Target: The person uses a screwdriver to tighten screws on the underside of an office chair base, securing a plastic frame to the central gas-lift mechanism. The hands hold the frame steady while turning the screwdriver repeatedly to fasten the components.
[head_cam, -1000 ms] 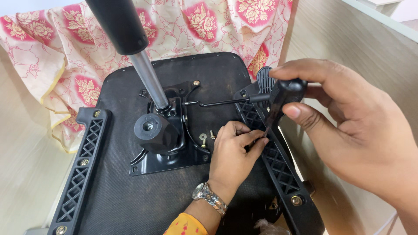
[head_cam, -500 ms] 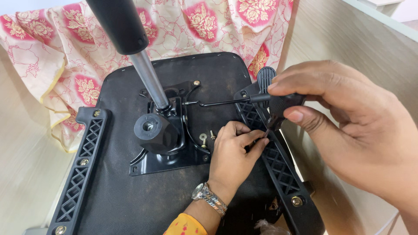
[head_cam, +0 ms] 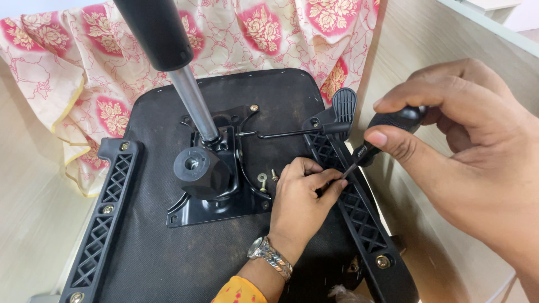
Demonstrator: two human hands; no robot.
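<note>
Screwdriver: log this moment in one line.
right hand grips screwdriver | tip at armrest bracket | left hand pinched at tip | screws loose on seat

Floral cloth, cream with red-pink flower blocks: spread behind my upturned black seat base, partly tucked under its far edge. Pale wood-grain floor: either side of the seat base. Two loose screws: on the seat base, just right of its metal plate.
</note>
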